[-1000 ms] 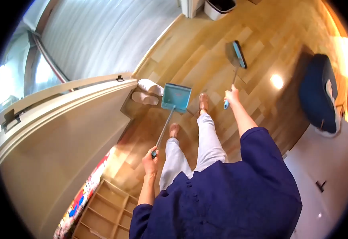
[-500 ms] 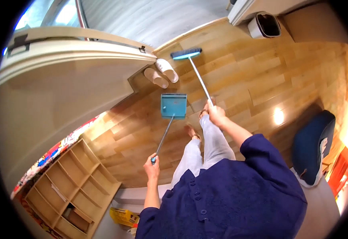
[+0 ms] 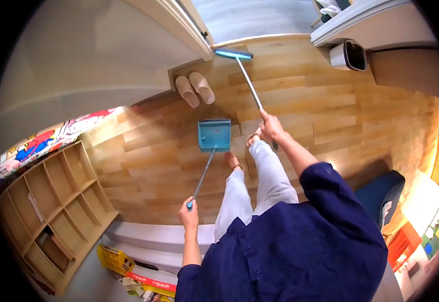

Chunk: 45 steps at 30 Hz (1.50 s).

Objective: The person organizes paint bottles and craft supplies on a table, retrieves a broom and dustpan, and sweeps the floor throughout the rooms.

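My left hand (image 3: 188, 213) is closed around the grip of a blue dustpan (image 3: 215, 134) on a long grey handle. The pan rests on the wooden floor in front of my left foot. My right hand (image 3: 271, 127) is wrapped round the silver handle of a broom (image 3: 233, 54). The broom's blue head lies on the floor beside the doorway, its dark bristles facing the sill. A pair of pale slippers (image 3: 194, 89) sits between the dustpan and the door.
A white bin (image 3: 348, 55) stands at the upper right by the door frame. Wooden shelving (image 3: 56, 214) is at the lower left, beside a yellow basket (image 3: 114, 258). A dark blue cushioned seat (image 3: 380, 194) is on the right. The white door (image 3: 113, 50) fills the upper left.
The broom head has moved toward the door side of the doorway, and my right hand has risen slightly. The view has shifted. My left hand still holds the dustpan.
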{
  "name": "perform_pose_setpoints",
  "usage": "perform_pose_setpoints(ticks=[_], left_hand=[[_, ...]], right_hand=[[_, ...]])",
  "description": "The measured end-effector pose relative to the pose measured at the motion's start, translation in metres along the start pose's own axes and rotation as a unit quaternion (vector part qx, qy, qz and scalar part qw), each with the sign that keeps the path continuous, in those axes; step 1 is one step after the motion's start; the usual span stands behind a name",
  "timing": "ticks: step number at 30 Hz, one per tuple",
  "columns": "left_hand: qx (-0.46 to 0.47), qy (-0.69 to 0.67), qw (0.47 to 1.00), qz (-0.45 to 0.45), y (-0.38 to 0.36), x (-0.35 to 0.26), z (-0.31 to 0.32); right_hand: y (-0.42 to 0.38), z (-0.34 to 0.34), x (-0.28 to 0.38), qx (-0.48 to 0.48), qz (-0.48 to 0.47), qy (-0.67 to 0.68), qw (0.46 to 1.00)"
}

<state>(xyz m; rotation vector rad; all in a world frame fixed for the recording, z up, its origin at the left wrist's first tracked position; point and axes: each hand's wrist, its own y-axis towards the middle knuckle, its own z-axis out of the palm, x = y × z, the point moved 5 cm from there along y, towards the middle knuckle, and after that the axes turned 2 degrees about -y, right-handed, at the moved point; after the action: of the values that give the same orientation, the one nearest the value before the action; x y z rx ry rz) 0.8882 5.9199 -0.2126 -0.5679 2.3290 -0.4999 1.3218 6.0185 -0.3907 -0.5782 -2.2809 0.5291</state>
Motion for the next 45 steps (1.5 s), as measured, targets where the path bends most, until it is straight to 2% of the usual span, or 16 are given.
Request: perform_pose_setpoints(ticks=[2, 5, 8, 10, 14, 15, 22, 25, 28, 31, 34, 38, 39, 42, 44, 45], left_hand=[[-0.001, -0.002, 1.000, -0.012, -0.010, 0.017, -0.006], [-0.010, 0.007, 1.000, 0.006, -0.014, 0.026, -0.020], [0.001, -0.003, 1.000, -0.002, -0.013, 0.051, -0.035], [0.006, 0.009, 1.000, 0.019, -0.007, 0.068, -0.044], [0.037, 0.026, 0.997, 0.064, 0.008, 0.078, -0.056], [0.034, 0.033, 0.993, 0.112, 0.012, 0.076, -0.058], [0.085, 0.113, 0.981, 0.135, 0.027, 0.058, -0.054], [0.087, 0.115, 0.975, 0.167, 0.025, 0.055, -0.042], [0.101, 0.153, 0.967, 0.176, 0.019, 0.032, -0.026], [0.102, 0.198, 0.950, 0.217, 0.009, 0.009, -0.008], [0.131, 0.251, 0.931, 0.232, 0.004, -0.015, -0.002], [0.168, 0.275, 0.907, 0.269, 0.008, -0.028, 0.016], [0.168, 0.287, 0.898, 0.287, 0.012, -0.028, 0.020], [0.185, 0.310, 0.864, 0.351, 0.025, -0.037, 0.036], [0.201, 0.320, 0.858, 0.348, 0.035, -0.041, 0.049], [0.208, 0.329, 0.852, 0.351, 0.040, -0.044, 0.055]], right_hand=[[0.033, 0.013, -0.012, 0.012, 0.004, -0.024, 1.000], [0.007, 0.007, -0.012, 0.067, 0.012, -0.037, 0.997], [-0.052, 0.014, -0.057, 0.094, -0.045, -0.143, 0.984], [-0.105, 0.002, -0.082, 0.154, -0.012, -0.219, 0.963], [-0.204, -0.029, -0.128, 0.192, 0.002, -0.297, 0.936], [-0.226, -0.032, -0.141, 0.195, 0.010, -0.306, 0.932], [-0.332, -0.058, -0.196, 0.156, 0.084, -0.235, 0.956], [-0.316, -0.062, -0.197, 0.057, 0.056, -0.164, 0.983], [-0.226, -0.030, -0.210, -0.055, 0.052, -0.104, 0.992], [-0.142, -0.014, -0.187, -0.071, 0.110, -0.050, 0.990], [-0.137, -0.008, -0.174, -0.010, 0.218, 0.041, 0.975], [-0.250, 0.049, -0.236, -0.015, 0.110, -0.071, 0.991], [-0.288, 0.058, -0.245, 0.053, 0.142, -0.088, 0.985], [-0.388, 0.079, -0.252, 0.137, 0.178, -0.111, 0.968], [-0.429, 0.083, -0.245, 0.139, 0.200, -0.079, 0.967], [-0.441, 0.079, -0.237, 0.097, 0.200, -0.022, 0.975]])
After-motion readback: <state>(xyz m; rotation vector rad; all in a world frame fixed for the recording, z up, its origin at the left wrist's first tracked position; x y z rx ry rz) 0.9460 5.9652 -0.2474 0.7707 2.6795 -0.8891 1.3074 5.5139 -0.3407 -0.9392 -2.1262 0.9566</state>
